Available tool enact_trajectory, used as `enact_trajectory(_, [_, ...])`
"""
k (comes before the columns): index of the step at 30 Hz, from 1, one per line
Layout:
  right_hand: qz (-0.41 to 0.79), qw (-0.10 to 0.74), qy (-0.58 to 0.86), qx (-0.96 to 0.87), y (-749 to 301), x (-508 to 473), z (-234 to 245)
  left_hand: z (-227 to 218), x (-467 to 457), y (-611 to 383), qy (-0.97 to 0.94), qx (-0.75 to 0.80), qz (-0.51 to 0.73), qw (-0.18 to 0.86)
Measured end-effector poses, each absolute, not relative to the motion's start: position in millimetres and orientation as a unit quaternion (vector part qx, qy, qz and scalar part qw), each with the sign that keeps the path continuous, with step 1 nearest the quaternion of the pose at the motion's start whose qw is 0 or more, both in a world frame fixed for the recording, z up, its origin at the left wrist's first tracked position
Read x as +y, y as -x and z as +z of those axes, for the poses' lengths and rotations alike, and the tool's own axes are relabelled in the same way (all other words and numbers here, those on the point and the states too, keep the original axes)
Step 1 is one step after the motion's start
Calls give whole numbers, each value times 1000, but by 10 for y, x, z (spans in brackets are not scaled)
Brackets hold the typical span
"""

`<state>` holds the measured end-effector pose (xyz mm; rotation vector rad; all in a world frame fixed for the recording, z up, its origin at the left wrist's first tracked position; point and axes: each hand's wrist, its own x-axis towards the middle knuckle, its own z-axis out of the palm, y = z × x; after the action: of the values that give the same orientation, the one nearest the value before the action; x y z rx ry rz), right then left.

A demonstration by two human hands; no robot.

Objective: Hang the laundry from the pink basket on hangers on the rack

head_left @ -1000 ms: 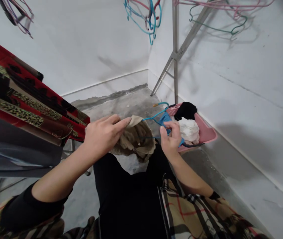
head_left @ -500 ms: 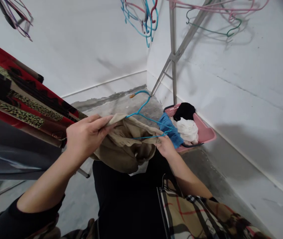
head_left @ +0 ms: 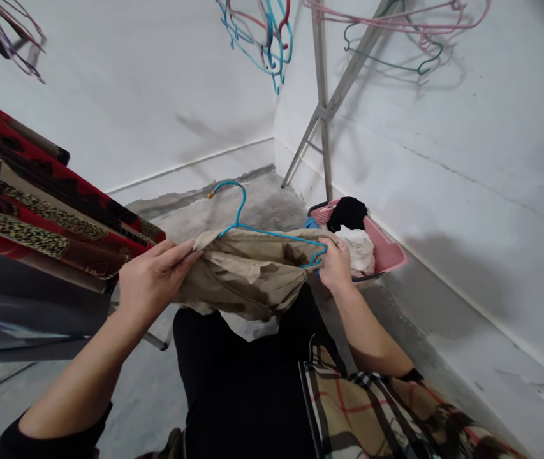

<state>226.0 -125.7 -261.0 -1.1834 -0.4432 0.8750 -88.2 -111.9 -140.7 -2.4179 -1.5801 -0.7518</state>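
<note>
A khaki garment [head_left: 243,287] hangs stretched between my two hands, above my knees. My left hand [head_left: 152,274] pinches its left upper edge, fingers closed on the cloth. At the opposite end, my right hand [head_left: 335,262] is closed around the garment's edge, right beside the notched end of a blue clothes hanger [head_left: 272,235]. The hanger's hook rises above the cloth and points left. Its right arm lies across the opening, while its left end is hidden inside the fabric.
A pink laundry basket [head_left: 389,252] with black, white and blue clothes stands by the right wall. A metal rack [head_left: 322,115] rises behind it, with blue hangers [head_left: 272,51] and pink hangers [head_left: 396,22] overhead. A red patterned blanket [head_left: 61,197] hangs at left.
My hands have moved apart, pulling the garment's opening wider and flatter. The hanger has shifted left and lower in view, and my right hand has risen to the right.
</note>
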Motion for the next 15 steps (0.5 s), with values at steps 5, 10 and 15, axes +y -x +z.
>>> enact_trajectory(5, [215, 666, 614, -365, -2373, -1248, -2531, -1519, -1163, 910, 800, -541, -245, 84])
enact_trajectory(10, [185, 678, 611, -366, -2422, -1209, -2484, -1670, -1222, 916, 821, -533, -175, 104])
enact_trajectory(15, [288, 617, 560, -472, -2440, -1414, -2301, -1754, -1107, 974, 800, -574, -154, 85])
